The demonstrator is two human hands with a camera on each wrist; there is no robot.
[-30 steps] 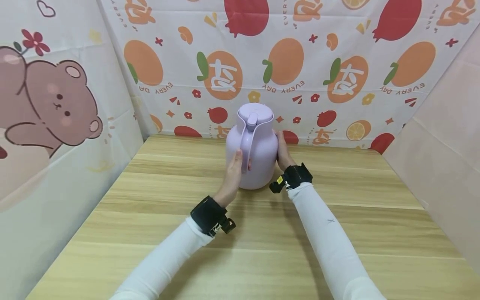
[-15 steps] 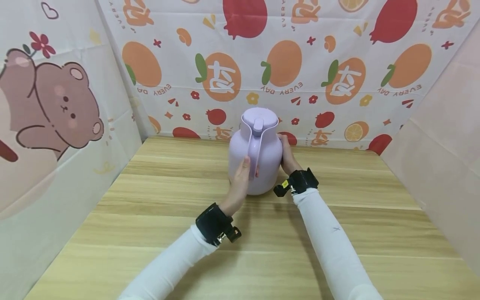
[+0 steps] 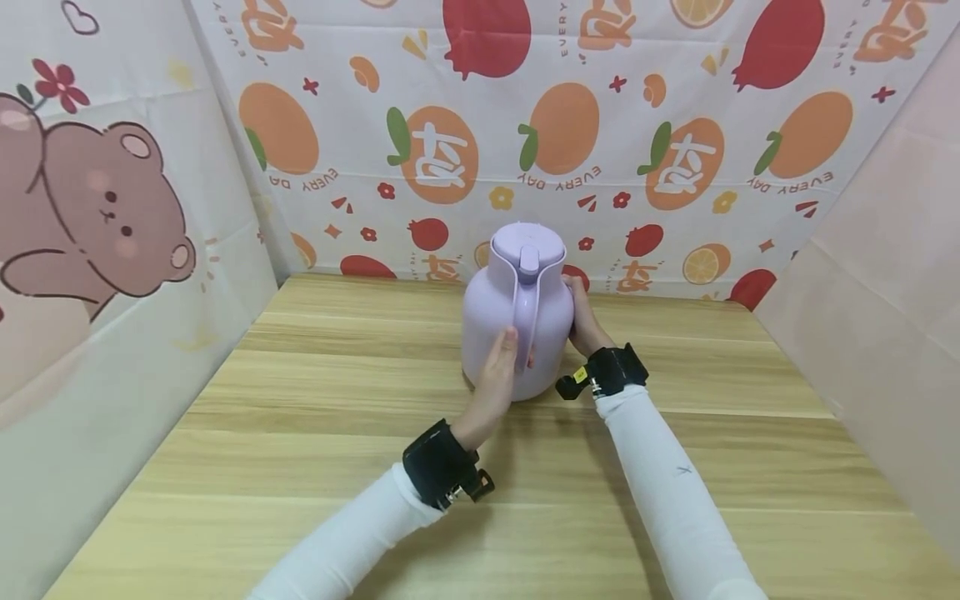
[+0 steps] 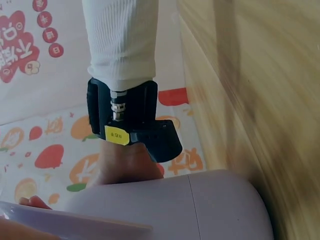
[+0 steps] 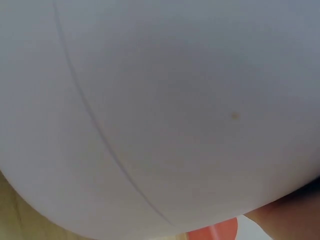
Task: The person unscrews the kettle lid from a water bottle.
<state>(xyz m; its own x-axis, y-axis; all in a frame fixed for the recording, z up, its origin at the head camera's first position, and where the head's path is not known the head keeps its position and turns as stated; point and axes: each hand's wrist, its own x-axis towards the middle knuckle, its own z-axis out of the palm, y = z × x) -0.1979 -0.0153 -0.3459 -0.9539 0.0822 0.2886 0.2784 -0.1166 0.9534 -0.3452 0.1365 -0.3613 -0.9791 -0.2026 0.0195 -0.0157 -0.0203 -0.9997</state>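
A lavender thermos jug (image 3: 483, 333) stands upright at the middle of the wooden table, its lid (image 3: 527, 242) on top and its handle (image 4: 75, 221) facing me. My left hand (image 3: 495, 383) grips this handle, the thumb along its near side and the fingertips showing past it. Against the right side of the jug rests my right hand (image 3: 587, 323), its fingers mostly hidden behind the body, so I cannot tell how far they curl. The jug's pale side fills most of the right wrist view, a bit of the right hand (image 5: 295, 217) at the lower corner.
Behind the table (image 3: 337, 333) hangs a white sheet printed with fruit (image 3: 440, 154). A bear-patterned sheet (image 3: 112, 208) closes the left side and a pale sheet (image 3: 885, 275) the right. Black camera bands sit on the left wrist (image 3: 441, 462) and right wrist (image 3: 617, 368).
The jug has moved towards me and slightly to the right, with both hands staying on it throughout. The head view has shifted a little.
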